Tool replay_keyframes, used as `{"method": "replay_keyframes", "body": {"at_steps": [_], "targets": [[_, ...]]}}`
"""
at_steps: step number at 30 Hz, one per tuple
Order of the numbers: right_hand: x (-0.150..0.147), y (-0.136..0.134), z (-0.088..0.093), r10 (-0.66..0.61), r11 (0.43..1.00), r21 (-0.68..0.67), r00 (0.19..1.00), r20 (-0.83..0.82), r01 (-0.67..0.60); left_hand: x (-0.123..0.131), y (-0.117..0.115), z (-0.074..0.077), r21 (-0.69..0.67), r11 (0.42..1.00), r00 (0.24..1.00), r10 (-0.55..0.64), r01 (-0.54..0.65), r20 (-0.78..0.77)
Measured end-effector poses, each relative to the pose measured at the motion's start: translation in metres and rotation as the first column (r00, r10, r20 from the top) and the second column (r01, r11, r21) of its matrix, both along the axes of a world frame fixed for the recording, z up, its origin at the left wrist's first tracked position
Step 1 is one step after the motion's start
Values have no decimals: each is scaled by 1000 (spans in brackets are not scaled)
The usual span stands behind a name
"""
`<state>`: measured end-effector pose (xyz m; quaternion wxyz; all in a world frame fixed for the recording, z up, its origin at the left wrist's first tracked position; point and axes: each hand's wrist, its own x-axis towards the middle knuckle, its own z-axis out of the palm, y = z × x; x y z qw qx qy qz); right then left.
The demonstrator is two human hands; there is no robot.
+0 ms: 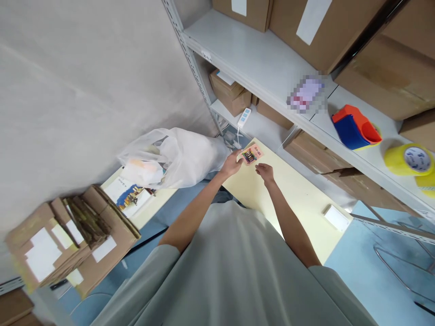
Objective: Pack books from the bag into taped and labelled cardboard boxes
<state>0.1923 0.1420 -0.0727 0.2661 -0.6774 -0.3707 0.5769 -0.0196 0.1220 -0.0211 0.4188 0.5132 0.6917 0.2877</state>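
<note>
My left hand (232, 164) is closed on the edge of a small pink card (252, 155) with a dark picture on it, held just above the pale yellow table (299, 194). A little below and right of the card, my right hand (265, 173) hovers over the table with its fingers curled loosely and nothing visible in them. Both arms reach forward from my grey shirt.
A white plastic bag (176, 156) lies left of my hands. Open cardboard boxes (68, 240) stand at lower left. Metal shelving (258, 63) on the right holds brown cartons, a white power strip (244, 117), yellow tape rolls (409, 159) and a blue-orange item (355, 128). A white box (336, 217) rests on the table.
</note>
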Motion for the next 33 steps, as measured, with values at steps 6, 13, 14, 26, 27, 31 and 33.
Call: {"method": "replay_keyframes", "body": {"at_steps": [6, 13, 14, 26, 27, 31, 33], "targets": [[1, -20, -4, 101, 995, -16, 995, -3, -101, -35, -87, -11, -94, 990, 989, 117, -108, 87], [-57, -20, 3, 344, 938, -13, 935, -91, -346, -94, -170, 5, -43, 902, 893, 431, -429, 126], [-67, -21, 5, 375, 926, -10, 922, -100, -377, -103, -177, 9, -24, 884, 874, 466, -467, 135], [-154, -44, 65, 636, 759, 168, 772, 13, -629, -236, -191, 27, 141, 735, 747, 637, -663, 192], [-161, -46, 73, 641, 750, 185, 767, 29, -634, -248, -190, 26, 150, 726, 741, 646, -671, 183], [-197, -57, 109, 632, 730, 263, 770, 93, -631, -298, -186, 18, 190, 727, 749, 658, -660, 84], [-217, -65, 129, 629, 713, 304, 768, 123, -632, -323, -183, 13, 200, 755, 769, 639, -625, -7]]}}
